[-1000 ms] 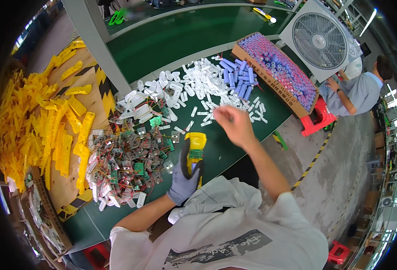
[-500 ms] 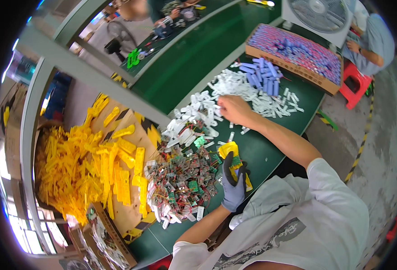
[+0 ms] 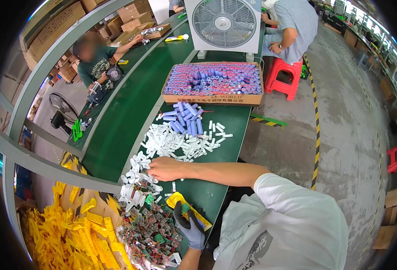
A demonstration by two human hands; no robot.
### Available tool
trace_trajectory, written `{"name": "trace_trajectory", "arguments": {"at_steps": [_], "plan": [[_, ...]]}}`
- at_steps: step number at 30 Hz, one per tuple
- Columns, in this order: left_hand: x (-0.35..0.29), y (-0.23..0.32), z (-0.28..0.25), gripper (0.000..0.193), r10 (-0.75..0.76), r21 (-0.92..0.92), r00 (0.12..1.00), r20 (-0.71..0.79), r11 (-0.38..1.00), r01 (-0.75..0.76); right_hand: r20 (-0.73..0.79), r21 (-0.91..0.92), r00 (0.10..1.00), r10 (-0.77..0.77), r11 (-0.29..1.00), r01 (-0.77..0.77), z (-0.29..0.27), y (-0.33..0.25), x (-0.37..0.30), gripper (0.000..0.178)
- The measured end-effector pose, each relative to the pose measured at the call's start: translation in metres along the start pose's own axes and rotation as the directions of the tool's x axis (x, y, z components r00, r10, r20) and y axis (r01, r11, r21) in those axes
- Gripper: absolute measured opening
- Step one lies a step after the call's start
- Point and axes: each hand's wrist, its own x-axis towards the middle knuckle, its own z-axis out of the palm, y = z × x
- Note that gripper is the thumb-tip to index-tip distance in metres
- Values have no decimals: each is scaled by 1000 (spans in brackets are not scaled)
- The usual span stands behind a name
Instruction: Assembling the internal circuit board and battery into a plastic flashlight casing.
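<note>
My left hand, in a grey glove with dark fingers, holds a long yellow plastic casing near the table's front edge. A small green circuit board lies inside the casing. My bare right hand is closed at the edge of a heap of white plastic parts, and its fingertips are partly hidden. Beyond it spreads a pile of small white strips. Circuit boards with wires form a heap left of my gloved hand.
Purple cylindrical cells lie before a full cardboard box of cells. Behind stands a box fan. Yellow casings heap at the left, beside a grey frame bar. Two co-workers sit further off; a red stool is at right.
The view has turned, so the table runs more upright and more of the room shows. My right hand stays at the white parts; my left hand keeps hold of the yellow casing.
</note>
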Motion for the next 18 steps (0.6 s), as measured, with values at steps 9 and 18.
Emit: {"name": "trace_trajectory", "arguments": {"at_steps": [9, 18], "plan": [[-12, -3, 4, 45, -21, -96, 1000, -20, 995, 19, 30, 427, 887, 462, 796, -429, -40, -40, -13, 19], [-6, 0, -7, 40, 56, 86, 997, 46, 994, -60, 489, 785, 633, 601, 14, -620, -82, -111, -120, 8]]}}
